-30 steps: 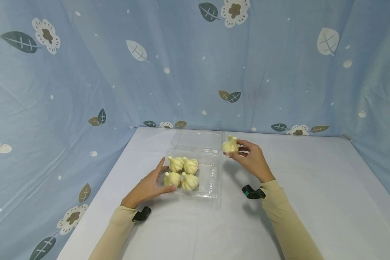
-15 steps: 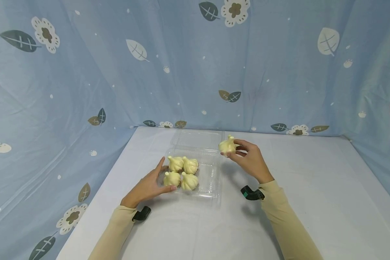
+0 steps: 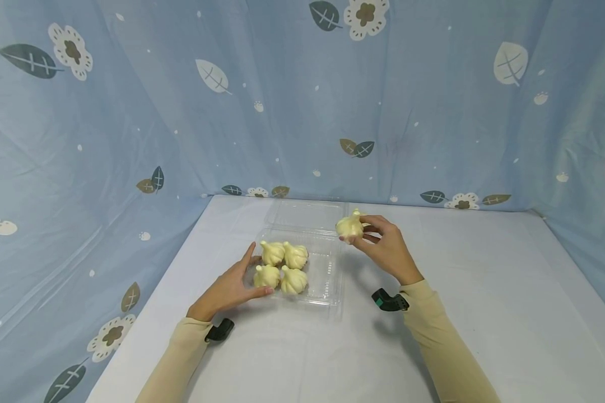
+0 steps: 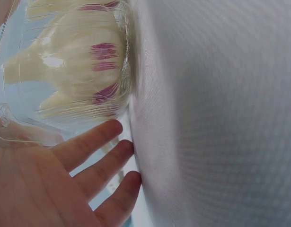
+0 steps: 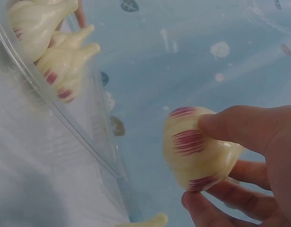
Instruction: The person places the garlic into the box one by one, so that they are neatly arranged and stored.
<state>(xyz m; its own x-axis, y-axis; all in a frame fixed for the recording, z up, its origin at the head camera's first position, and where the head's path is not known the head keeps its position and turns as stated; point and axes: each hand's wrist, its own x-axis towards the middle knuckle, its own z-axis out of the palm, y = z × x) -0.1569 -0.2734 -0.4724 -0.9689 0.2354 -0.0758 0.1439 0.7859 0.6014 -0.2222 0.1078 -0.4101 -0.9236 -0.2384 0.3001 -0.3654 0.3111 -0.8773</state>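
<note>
While the left hand [image 3: 232, 290] rests at the left side of the clear plastic box [image 3: 326, 271], its thumb at the front edge and forefinger towards the back, spread wide, the right hand [image 3: 389, 251] pinches a garlic bulb [image 3: 349, 227] between thumb and fingers, raised at the box's back right corner. The bulb's stem points up; whether it hangs over the rim or just outside it is hard to tell. Four more bulbs [image 3: 294, 281] sit in the left part of the box, two by two and close together, purple streaks low on their sides. To their right, the box's bare floor runs from front edge to back, room alongside the group. The transparent lid [image 3: 310, 217] lies folded back behind the box, its far edge near the foot of the blue curtain [image 3: 282, 112]. Left of the box, a narrow strip of white tabletop [image 3: 484, 291] reaches the side edge, where more curtain hangs; right of the box, the tabletop spreads much wider, giving the right hand plenty of space, with the right sleeve [image 3: 441, 341] slanting across from the front.
</note>
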